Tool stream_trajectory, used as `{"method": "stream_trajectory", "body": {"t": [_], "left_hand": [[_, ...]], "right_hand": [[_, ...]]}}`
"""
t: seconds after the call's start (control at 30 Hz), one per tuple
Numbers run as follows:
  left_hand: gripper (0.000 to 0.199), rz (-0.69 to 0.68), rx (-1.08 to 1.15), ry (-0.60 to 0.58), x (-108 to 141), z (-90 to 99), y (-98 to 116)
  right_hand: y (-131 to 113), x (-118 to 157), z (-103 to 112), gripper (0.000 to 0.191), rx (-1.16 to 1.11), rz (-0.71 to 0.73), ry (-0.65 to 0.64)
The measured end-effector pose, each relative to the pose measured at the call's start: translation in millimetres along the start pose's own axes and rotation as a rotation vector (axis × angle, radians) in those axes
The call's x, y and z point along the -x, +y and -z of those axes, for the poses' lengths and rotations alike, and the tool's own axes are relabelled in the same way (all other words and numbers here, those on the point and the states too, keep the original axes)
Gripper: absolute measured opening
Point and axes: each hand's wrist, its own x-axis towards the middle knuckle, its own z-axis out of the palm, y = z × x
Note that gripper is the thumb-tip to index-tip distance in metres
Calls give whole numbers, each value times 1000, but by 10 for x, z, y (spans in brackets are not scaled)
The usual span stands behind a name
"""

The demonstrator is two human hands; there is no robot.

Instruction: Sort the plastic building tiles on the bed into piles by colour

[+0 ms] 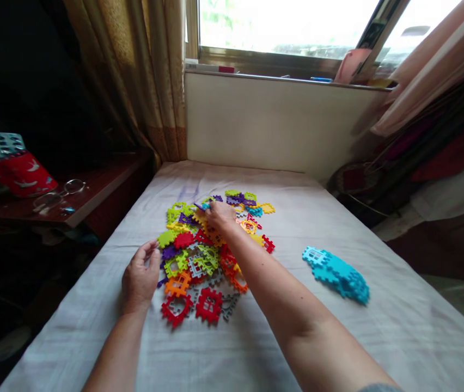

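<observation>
A loose heap of flat, notched plastic pieces in red, orange, yellow, green, purple and grey lies mid-surface, with a red window piece (208,305) at its near edge. My right hand (220,214) reaches over the far part of the heap, its fingers closed at small blue and purple pieces; which of them it grips is unclear. Beside the heap's left edge rests my left hand (141,275), fingers curled but apart, close to a green piece (166,238), with nothing held. An overlapping row of light blue pieces (340,276) lies apart on the right.
The pieces lie on a pale sheet (289,348). To the left, a dark wooden table (105,188) carries a red pouch (28,175) and glasses (60,195). A curtain (166,81) hangs by the window; clothes (456,158) hang on the right.
</observation>
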Motion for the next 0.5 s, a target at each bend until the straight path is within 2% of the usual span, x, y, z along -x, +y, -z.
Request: {"method": "stream_trajectory", "body": {"t": [0.1, 0.2, 0.33, 0.5], "left_hand": [[42, 2, -2, -6, -8, -7, -13], [41, -4, 10, -12, -15, -16, -20], [40, -8, 9, -2, -20, -16, -5], [37, 8, -19, -4, -40, -1, 41]], "right_hand": [[138, 95, 12, 34, -55, 18, 164], [457, 259, 56, 34, -175, -25, 253], [1172, 578, 166, 42, -305, -158, 328], [2217, 928, 354, 29, -242, -354, 282]]}}
